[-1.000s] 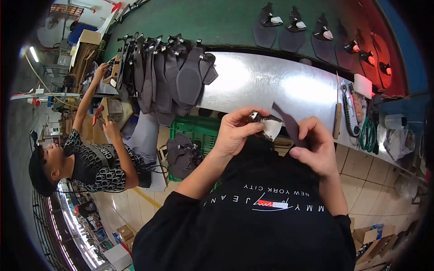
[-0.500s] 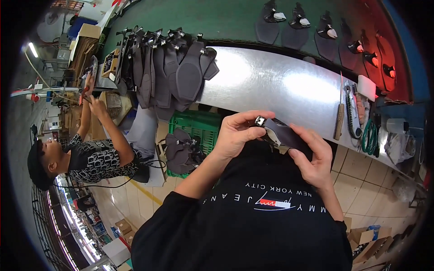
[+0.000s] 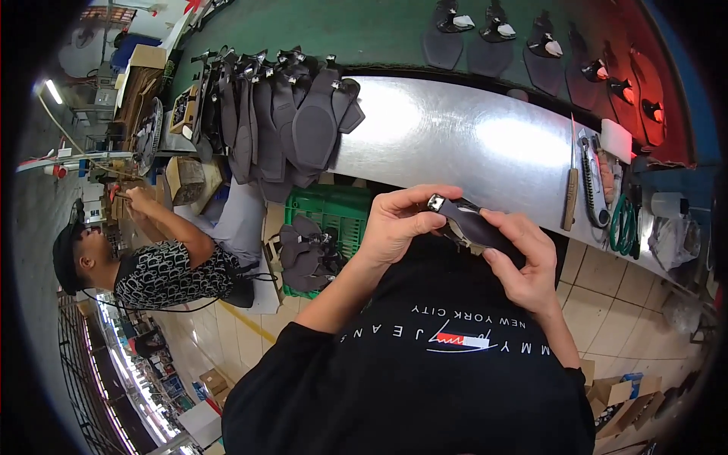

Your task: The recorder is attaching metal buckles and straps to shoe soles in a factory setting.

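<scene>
- At the far left a seated co-worker (image 3: pixel 163 265) in a black-and-white patterned shirt and dark cap bends over a cluttered side bench, both hands up at something small there; this person is well apart from the wearer's hands.
- Above the co-worker, a row of dark grey shoe uppers (image 3: pixel 284 114) hangs over the left end of the shiny metal worktable (image 3: pixel 485 148), crowding that end.
- Below the table edge stands a green plastic crate (image 3: pixel 341 216) with more dark grey pieces (image 3: pixel 307 254) spilling over its near side; it sits just left of the wearer's left forearm.
- The left hand (image 3: pixel 398 224) is closed around the near end of a dark grey shoe upper piece (image 3: pixel 474 226), thumb and forefinger pinching beside a small metal buckle (image 3: pixel 435 202).
- The piece is held in the air in front of the wearer's black shirt, just short of the table's near edge and not touching it.
- The right hand (image 3: pixel 523 254) clamps the other end of the piece, thumb on top and fingers curled beneath, hiding much of its underside.
- To the right on the table lie a wooden-handled tool (image 3: pixel 570 197) and a utility knife (image 3: pixel 591 178), side by side, with a white block (image 3: pixel 616 140) just beyond them.
- A coil of green cord (image 3: pixel 623 224) rests near the table's right end.
- Behind the table, a green conveyor belt (image 3: pixel 379 34) carries separate dark soles and uppers (image 3: pixel 493 30); its far right glows red.
</scene>
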{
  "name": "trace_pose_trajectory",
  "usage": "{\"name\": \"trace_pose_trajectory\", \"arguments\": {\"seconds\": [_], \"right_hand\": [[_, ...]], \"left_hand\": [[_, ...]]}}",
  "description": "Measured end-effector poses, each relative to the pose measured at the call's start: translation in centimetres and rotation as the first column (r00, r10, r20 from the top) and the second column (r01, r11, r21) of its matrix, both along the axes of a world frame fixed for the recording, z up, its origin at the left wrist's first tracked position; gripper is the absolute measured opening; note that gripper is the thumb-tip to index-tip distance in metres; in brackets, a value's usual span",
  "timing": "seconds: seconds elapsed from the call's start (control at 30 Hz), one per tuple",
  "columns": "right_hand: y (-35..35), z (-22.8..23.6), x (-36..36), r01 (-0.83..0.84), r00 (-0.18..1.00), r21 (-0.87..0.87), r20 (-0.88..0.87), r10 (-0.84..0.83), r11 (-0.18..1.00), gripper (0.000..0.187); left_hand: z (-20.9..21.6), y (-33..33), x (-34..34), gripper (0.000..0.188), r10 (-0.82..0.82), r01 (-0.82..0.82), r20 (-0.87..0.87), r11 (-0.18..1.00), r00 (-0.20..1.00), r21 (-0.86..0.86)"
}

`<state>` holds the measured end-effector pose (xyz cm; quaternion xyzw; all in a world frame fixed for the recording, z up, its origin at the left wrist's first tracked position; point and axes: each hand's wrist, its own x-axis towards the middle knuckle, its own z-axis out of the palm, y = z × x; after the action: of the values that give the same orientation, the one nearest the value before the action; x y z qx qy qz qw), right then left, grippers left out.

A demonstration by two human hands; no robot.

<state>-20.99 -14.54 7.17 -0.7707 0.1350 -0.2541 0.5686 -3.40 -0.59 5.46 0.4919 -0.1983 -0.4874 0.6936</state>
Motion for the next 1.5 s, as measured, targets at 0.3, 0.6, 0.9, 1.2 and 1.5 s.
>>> {"name": "trace_pose_trajectory", "arguments": {"seconds": [0.3,0.6,0.9,1.2,1.5], "right_hand": [[0.0,0.6,0.1,0.001,1.000,-0.083,-0.003,-0.001,0.997,0.045],[-0.1,1.3,0.2,0.005,1.000,-0.134,-0.005,-0.006,0.991,0.045],[0.0,1.0,0.2,0.016,1.000,-0.225,-0.007,-0.018,0.974,0.043],[0.1,0.6,0.3,0.001,0.995,-0.227,-0.093,-0.023,0.974,0.046],[0.6,-1.6,0.6,0.045,0.989,0.001,-0.141,-0.044,0.999,0.019]], "left_hand": [[-0.3,0.5,-0.2,0.038,-0.014,0.031,0.287,0.998,0.958,-0.057],[-0.7,0.5,0.0,0.044,-0.050,0.143,0.531,0.980,0.846,-0.136],[-0.8,0.5,0.3,0.043,-0.101,0.220,0.588,0.966,0.802,-0.134],[0.0,0.2,-0.4,0.043,-0.151,0.214,0.611,0.976,0.777,-0.030],[-0.2,-0.1,-1.3,0.046,-0.189,0.159,0.160,0.969,0.969,0.187]]}}
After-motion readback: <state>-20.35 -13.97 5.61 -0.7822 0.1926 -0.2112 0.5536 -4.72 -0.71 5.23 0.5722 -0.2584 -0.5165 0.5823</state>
